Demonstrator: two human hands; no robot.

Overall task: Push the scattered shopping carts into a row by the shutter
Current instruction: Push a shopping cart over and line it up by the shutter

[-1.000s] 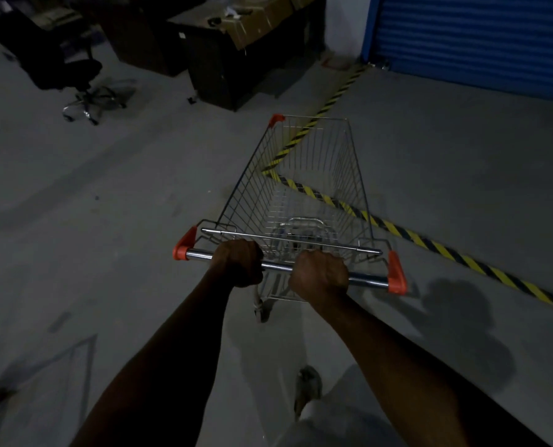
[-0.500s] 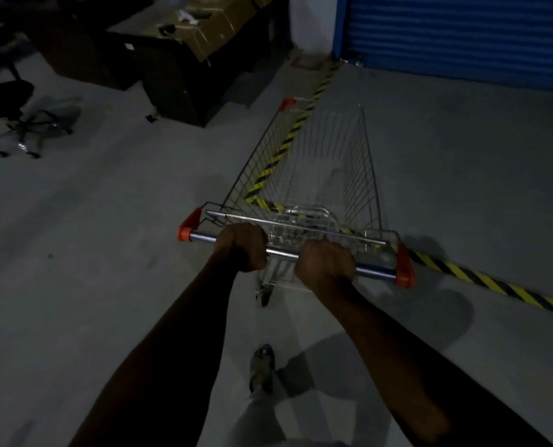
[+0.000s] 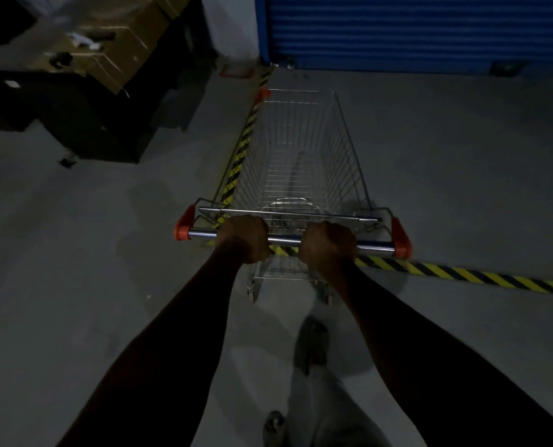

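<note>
An empty wire shopping cart [image 3: 297,162] with orange corner caps stands straight ahead of me, its nose pointing at the blue roller shutter [image 3: 420,30]. My left hand [image 3: 244,240] and my right hand [image 3: 328,248] both grip its chrome handle bar [image 3: 286,241], fists closed, arms stretched out. The cart's front end is a short way from the shutter's base. No other cart is in view.
Yellow-black hazard tape [image 3: 462,274] runs across the grey concrete floor under the handle and along the cart's left side [image 3: 239,156]. Dark desks with cardboard boxes [image 3: 91,91] stand at the back left. My feet [image 3: 310,346] show below.
The cart has rolled forward over the tape and swung right to face the shutter, which is now closer. The office chair has left the view. Both hands keep their grip.
</note>
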